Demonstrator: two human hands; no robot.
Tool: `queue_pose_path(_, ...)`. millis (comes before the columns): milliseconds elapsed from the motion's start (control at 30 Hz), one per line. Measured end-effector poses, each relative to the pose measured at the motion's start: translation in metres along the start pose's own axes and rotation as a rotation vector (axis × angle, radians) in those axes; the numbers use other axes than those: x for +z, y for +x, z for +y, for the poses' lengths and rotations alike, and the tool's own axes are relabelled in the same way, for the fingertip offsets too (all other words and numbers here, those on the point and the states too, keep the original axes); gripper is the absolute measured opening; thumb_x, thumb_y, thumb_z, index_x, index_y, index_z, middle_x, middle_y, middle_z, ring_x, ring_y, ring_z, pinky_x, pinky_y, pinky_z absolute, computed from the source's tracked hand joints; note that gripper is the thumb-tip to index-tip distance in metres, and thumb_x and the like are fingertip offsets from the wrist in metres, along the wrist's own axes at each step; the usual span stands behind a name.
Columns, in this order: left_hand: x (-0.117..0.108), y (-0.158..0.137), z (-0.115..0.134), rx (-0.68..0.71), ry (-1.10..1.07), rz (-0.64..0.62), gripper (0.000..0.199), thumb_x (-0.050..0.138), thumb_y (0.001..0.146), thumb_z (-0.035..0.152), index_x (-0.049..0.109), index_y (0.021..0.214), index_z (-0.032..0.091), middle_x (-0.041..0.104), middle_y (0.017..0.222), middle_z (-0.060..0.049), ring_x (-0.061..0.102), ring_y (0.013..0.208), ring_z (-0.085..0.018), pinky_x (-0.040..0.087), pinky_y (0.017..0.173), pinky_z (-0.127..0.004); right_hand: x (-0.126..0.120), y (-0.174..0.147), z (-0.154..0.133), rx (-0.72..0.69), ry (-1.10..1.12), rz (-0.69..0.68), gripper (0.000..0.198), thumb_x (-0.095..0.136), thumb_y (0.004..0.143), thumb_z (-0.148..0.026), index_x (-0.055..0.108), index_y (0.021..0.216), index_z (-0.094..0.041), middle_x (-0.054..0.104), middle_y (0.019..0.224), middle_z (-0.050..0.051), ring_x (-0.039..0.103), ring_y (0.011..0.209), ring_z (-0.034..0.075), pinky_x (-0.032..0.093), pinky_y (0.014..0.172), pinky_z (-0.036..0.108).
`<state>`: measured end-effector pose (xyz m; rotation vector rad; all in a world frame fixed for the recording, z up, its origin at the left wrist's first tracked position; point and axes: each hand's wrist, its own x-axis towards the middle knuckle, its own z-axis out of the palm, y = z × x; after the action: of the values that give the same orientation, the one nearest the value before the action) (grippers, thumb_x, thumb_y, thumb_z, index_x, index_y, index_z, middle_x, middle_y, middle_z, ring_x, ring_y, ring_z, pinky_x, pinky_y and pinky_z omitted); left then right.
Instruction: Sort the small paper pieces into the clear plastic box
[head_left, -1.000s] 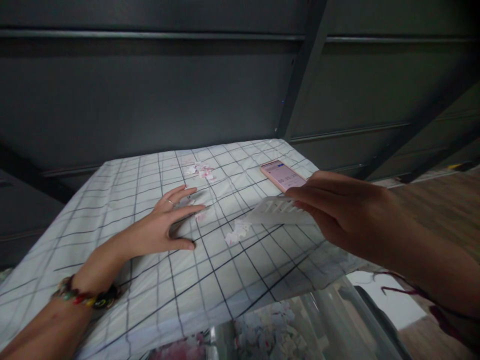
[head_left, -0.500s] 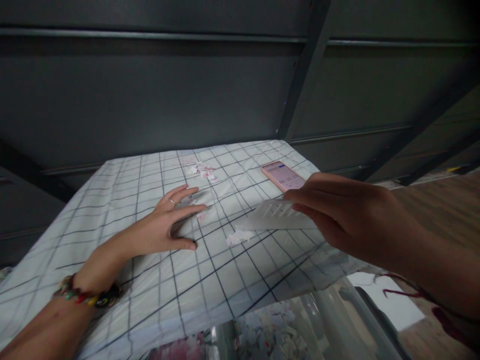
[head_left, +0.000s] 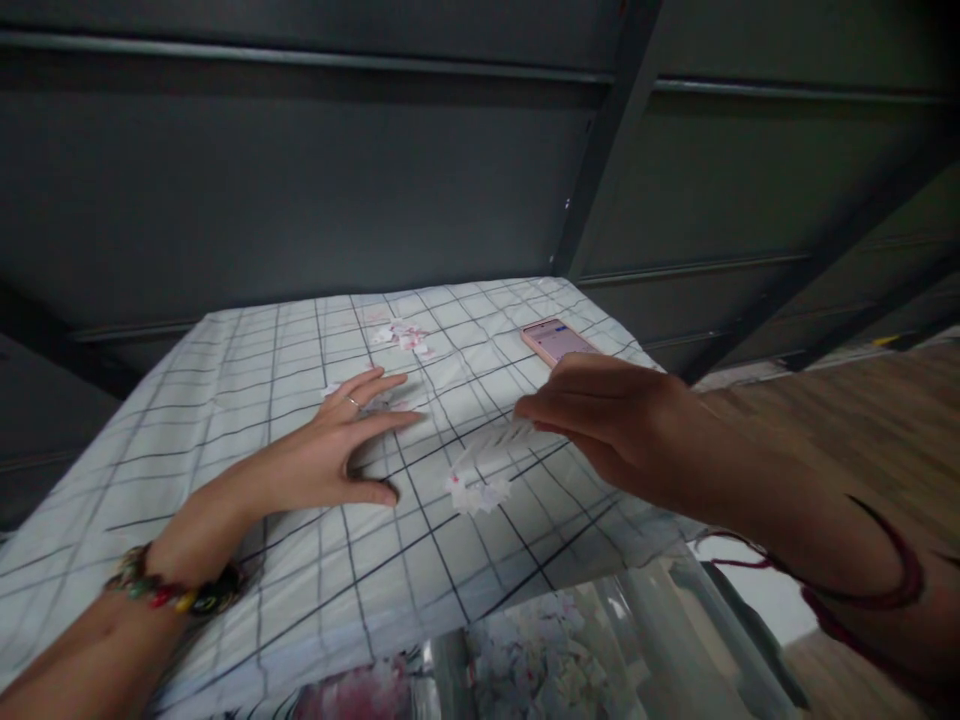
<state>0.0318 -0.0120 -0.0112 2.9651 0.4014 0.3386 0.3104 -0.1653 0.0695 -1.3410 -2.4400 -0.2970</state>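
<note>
My left hand lies on the checked cloth, fingers and thumb spread, with nothing gripped. Small pale scraps show partly behind its fingers. In my right hand, thumb and fingers pinch a thin, translucent white piece with slots, blurred by motion; its exact kind cannot be made out. The piece slants down to the left, and its lower edge is close to a little heap of white and pink scraps. Whether it touches them I cannot tell.
More white and pink scraps lie toward the back of the cloth. A phone in a pink case sits partly behind my right hand. Clear containers with many scraps stand below the front edge. Dark metal panels rise behind.
My right hand has moved left with the slotted piece, covering more of the phone. The front heap looks more spread out. My left hand has shifted only slightly.
</note>
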Motion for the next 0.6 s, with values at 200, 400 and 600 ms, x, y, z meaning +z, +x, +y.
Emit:
queue_pose_path(200, -0.001, 0.001, 0.002, -0.004, -0.015, 0.004, 0.075, 0.079, 0.075, 0.049, 0.047, 0.139, 0.026, 0.021, 0.156, -0.013, 0.013, 0.143, -0.042, 0.022, 0.112, -0.061, 0.000, -0.002, 0.004, -0.065, 0.095, 0.024, 0.036, 0.039, 0.085, 0.001, 0.069, 0.091, -0.017, 0.065, 0.074, 0.003, 0.058, 0.069, 0.012, 0.042, 0.061, 0.024)
queue_pose_path(400, 0.002, 0.007, 0.015, 0.029, -0.046, -0.042, 0.077, 0.075, 0.074, 0.057, 0.049, 0.138, 0.025, 0.021, 0.156, -0.015, 0.013, 0.143, -0.042, 0.019, 0.112, -0.062, -0.005, -0.014, -0.009, -0.027, -0.067, 0.058, 0.037, 0.037, 0.079, 0.005, 0.067, 0.086, -0.015, 0.065, 0.072, 0.003, 0.058, 0.067, 0.013, 0.045, 0.060, 0.025)
queue_pose_path(600, 0.000, 0.012, 0.024, 0.000, -0.060, -0.074, 0.078, 0.081, 0.067, 0.055, 0.057, 0.132, 0.020, 0.025, 0.155, -0.017, 0.016, 0.143, -0.042, 0.022, 0.112, -0.060, -0.017, -0.044, -0.037, -0.069, -0.072, 0.099, 0.039, 0.033, 0.082, 0.004, 0.063, 0.085, -0.021, 0.063, 0.069, 0.000, 0.057, 0.066, 0.013, 0.050, 0.066, 0.025)
